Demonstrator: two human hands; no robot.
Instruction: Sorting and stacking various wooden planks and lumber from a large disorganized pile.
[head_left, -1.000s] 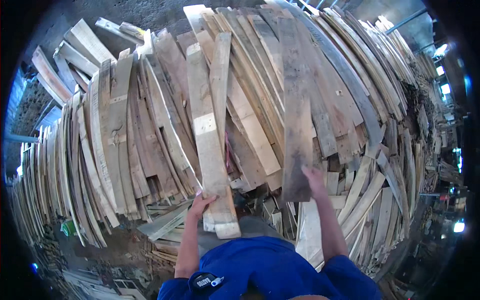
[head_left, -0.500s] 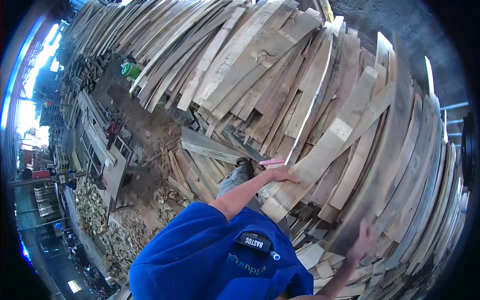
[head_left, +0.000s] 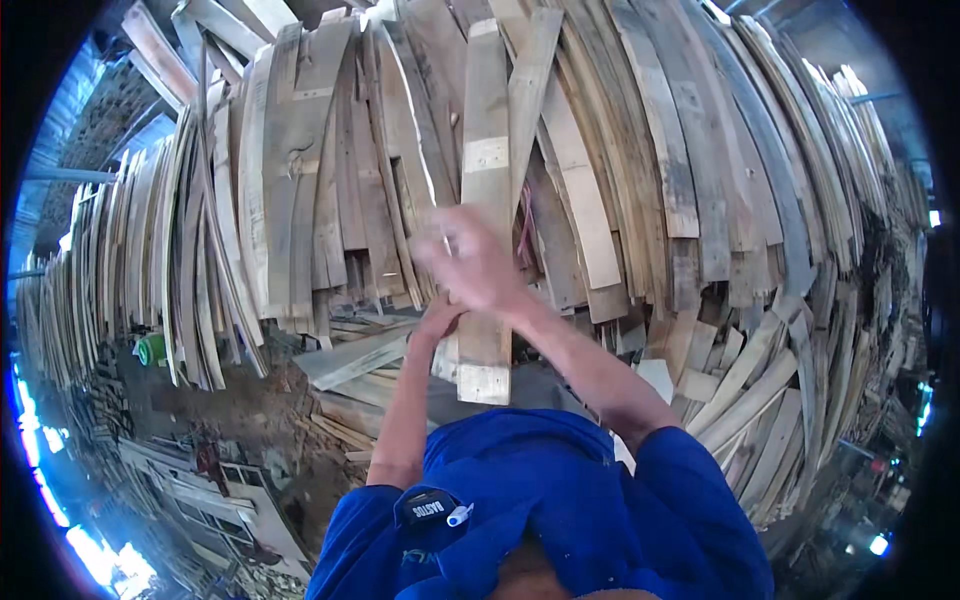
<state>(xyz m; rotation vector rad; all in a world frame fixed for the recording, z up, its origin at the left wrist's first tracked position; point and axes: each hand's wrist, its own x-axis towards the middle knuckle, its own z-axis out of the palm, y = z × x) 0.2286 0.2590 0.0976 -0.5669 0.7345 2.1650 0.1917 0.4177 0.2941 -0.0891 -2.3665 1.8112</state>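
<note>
A long, weathered wooden board [head_left: 486, 345] stands in front of me among many others, its lower end toward my waist and a pale patch partway up. My left hand [head_left: 438, 318] is closed at the left edge of the board near this end, its fingers partly hidden. Just above it, my right hand [head_left: 472, 265] passes over the board, smeared by motion, so its fingers cannot be read. A second narrow board [head_left: 536, 95] crosses behind the first, leaning to the right. Pink strands [head_left: 527, 225] show between the boards, right of my hands.
Rows of upright planks [head_left: 300, 180] lean on both sides. Short offcuts [head_left: 740, 385] lie heaped at the lower right. Loose boards [head_left: 370, 360] lie low at the left, near a green round container [head_left: 150, 349]. A flat panel [head_left: 265, 520] rests farther down at the left.
The view has turned right, bringing the board upright before me. My right hand has come from the lower right to the board, above my left hand, which stays near its lower end.
</note>
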